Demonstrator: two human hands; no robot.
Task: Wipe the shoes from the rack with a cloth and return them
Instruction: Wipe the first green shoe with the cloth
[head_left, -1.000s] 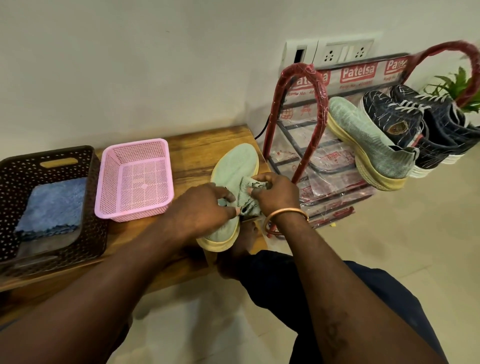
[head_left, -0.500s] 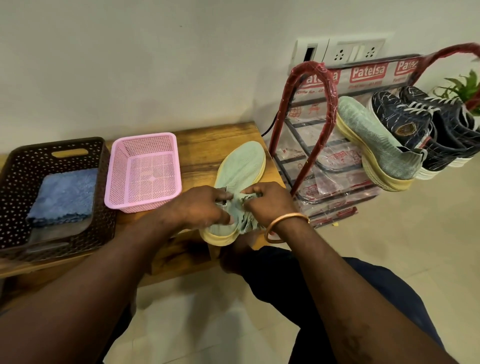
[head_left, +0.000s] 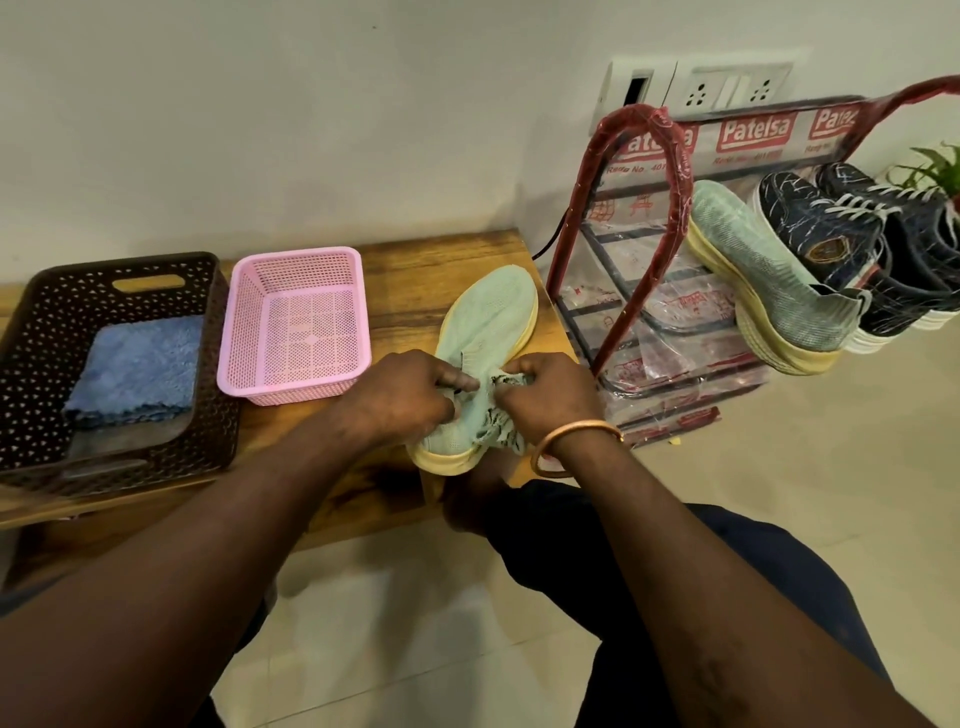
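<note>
**Head view: wiping stage of the shoe task.** Mint-green sneaker (head_left: 488, 312) flat on the wooden table (head_left: 410, 270), toe toward the wall, heel at the near edge. Left hand (head_left: 410, 395) curled round the sneaker's collar to steady it. Right hand (head_left: 553, 397), copper bangle (head_left: 574, 441) at the wrist, pinching a pale patterned cloth (head_left: 498, 431) bunched against the rear of the upper. Hands close together over the shoe's opening.

Just right of the table, a red-wrapped shoe rack (head_left: 670, 171) carrying the matching sneaker (head_left: 769, 291) and two navy sneakers (head_left: 821, 234) side by side on one tier. On the left part of the table, a brown basket (head_left: 31, 322) holding a folded blue cloth (head_left: 135, 364), and a pink basket (head_left: 296, 254) just beside it.

Progress, as a judgement: one shoe off the rack and under the cloth, its wipe apparently unfinished and its return not yet made. No telling from this view whether the three shoes on the rack are already cleaned or still waiting. Left at the least: finishing this sneaker and setting it back next to its mate.
</note>
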